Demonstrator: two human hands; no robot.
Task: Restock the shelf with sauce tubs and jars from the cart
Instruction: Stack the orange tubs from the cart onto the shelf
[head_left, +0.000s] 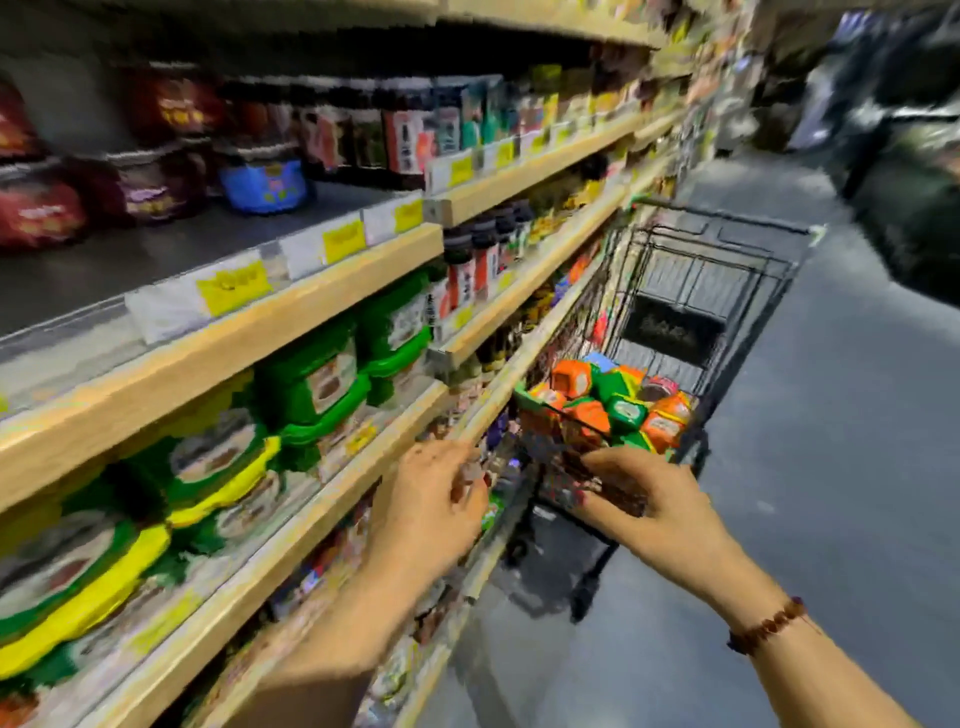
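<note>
The black wire cart (754, 252) stands in the aisle beside the shelving, with several orange and green sauce tubs (615, 402) piled at its near end. My right hand (644, 499) reaches to the cart's near rim with fingers spread, holding nothing that I can make out. In front of the lower shelf edge, left of the cart, my left hand (431, 504) hovers with loosely curled, empty fingers. Green-lidded tubs (322, 379) and yellow-rimmed tubs (218, 467) fill the middle shelf. The view is motion-blurred.
The upper shelf (218, 332) holds dark red tubs (150, 187) and one blue tub (262, 187), with bare shelf in front of them. Dark-capped jars (467, 260) and bottles line the shelves further along. Grey floor (857, 441) lies to the cart's right.
</note>
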